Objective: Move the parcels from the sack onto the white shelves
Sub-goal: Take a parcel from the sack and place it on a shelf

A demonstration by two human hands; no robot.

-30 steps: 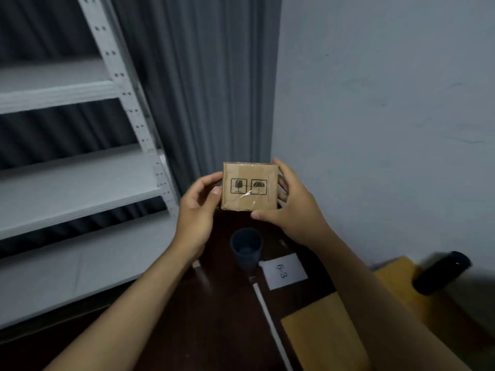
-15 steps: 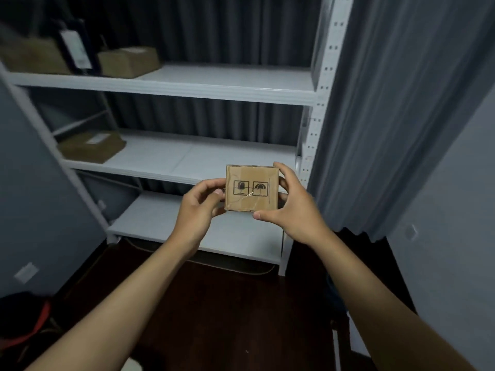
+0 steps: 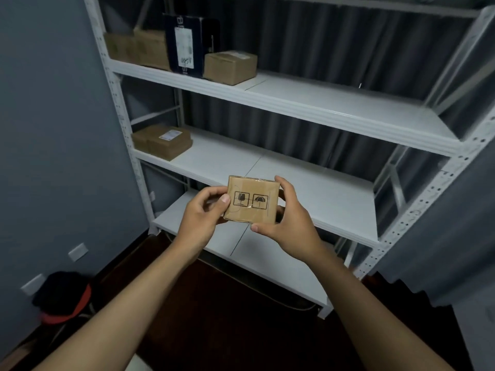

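Note:
A small brown cardboard parcel [image 3: 251, 200] with a glass and an umbrella symbol printed on it is held up in front of the white shelves [image 3: 321, 113]. My left hand [image 3: 199, 218] grips its left edge, thumb on the front face. My right hand [image 3: 288, 223] grips its right side, thumb under the bottom edge. The parcel hangs in the air before the middle shelf. The sack is out of view.
The top shelf holds brown boxes [image 3: 230, 66] and a dark blue box [image 3: 187, 45] at the left. A flat brown parcel [image 3: 163, 141] lies on the middle shelf's left end. A black and red bag [image 3: 63, 297] sits on the dark floor by the grey wall.
The view has swung left from the wall corner to face the shelves squarely. Both hands keep the same hold on the parcel, which is now closer to the middle shelf.

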